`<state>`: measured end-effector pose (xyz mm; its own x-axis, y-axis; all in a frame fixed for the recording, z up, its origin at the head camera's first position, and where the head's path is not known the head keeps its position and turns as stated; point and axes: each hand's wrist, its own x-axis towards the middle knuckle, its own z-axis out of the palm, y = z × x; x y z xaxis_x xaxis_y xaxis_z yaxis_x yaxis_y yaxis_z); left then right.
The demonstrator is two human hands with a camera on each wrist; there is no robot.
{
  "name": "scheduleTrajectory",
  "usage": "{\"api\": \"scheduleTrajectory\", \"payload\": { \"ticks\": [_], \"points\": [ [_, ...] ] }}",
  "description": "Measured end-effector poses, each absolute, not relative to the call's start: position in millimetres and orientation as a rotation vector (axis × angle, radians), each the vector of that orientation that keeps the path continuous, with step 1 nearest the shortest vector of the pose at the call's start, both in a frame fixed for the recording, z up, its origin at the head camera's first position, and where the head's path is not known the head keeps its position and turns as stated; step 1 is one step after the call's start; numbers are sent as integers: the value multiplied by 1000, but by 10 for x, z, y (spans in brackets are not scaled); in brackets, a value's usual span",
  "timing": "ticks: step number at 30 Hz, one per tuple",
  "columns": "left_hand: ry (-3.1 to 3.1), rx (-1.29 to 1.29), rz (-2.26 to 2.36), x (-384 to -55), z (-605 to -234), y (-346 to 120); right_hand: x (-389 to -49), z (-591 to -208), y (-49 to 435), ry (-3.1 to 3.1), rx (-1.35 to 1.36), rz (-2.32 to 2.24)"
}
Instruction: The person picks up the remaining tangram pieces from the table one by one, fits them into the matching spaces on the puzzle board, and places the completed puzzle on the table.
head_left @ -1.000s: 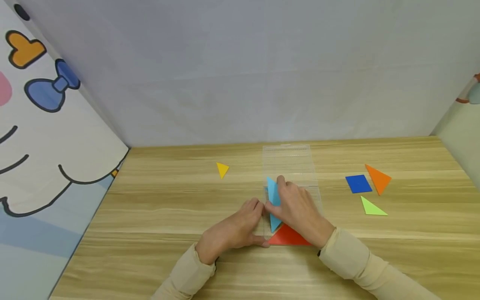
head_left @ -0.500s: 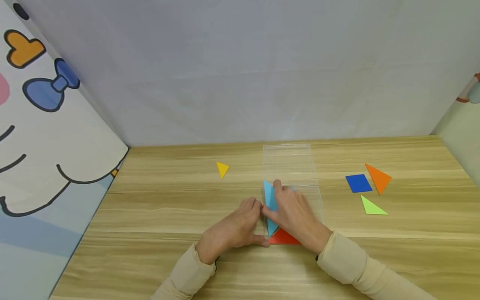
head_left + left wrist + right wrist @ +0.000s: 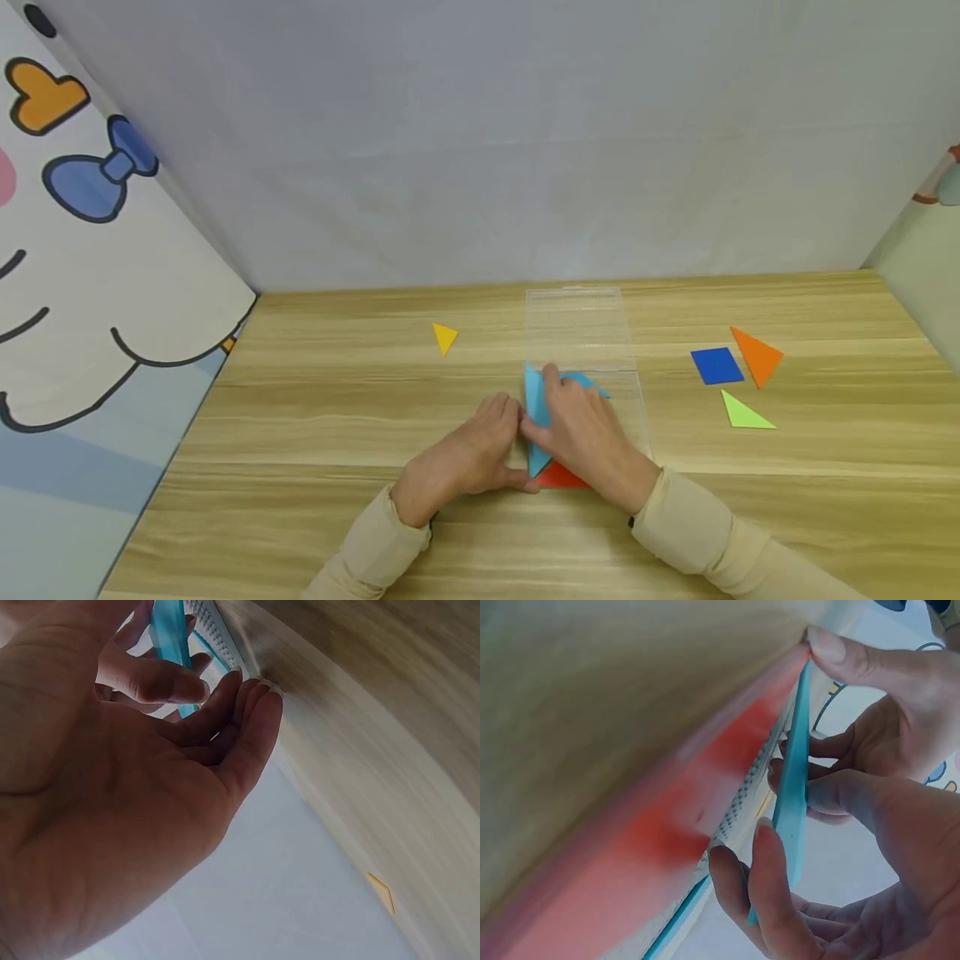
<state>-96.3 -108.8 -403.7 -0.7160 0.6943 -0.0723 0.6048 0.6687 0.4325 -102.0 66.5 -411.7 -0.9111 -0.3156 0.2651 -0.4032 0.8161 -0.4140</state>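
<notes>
My right hand [image 3: 588, 429] pinches a light blue tangram triangle [image 3: 536, 421] between thumb and fingers. In the right wrist view that triangle [image 3: 795, 802] stands tilted on edge over the near half of a clear plastic case [image 3: 630, 417]. A red triangle [image 3: 558, 477] lies flat at the case's front, partly covered by my right hand and wrist. My left hand [image 3: 476, 454] rests at the case's left side, thumb at the front corner and bent fingertips [image 3: 266, 697] by the side edge. A strip of light blue [image 3: 585, 381] shows just behind my right hand.
The clear case's far half [image 3: 577, 325] extends toward the back. Left of it lies a small yellow triangle [image 3: 446, 338]. To the right are a dark blue four-sided piece [image 3: 717, 366], an orange triangle [image 3: 759, 357] and a light green triangle [image 3: 744, 412] on the wooden table [image 3: 300, 375].
My right hand has moved slightly left and toward the front with the light blue triangle, which now reaches the case's left edge. More light blue shows behind the hand. My left hand stays put.
</notes>
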Motion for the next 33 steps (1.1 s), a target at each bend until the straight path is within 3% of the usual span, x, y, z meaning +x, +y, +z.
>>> {"api": "scheduleTrajectory", "payload": {
  "ticks": [18,33],
  "points": [
    [2654,1047,547,-970,-4030,-1087,-955,-4160,670,-2747,597,328],
    [2662,1025,539,-979,-4047,-1078,-957,-4189,701,-2741,629,307]
  ]
}}
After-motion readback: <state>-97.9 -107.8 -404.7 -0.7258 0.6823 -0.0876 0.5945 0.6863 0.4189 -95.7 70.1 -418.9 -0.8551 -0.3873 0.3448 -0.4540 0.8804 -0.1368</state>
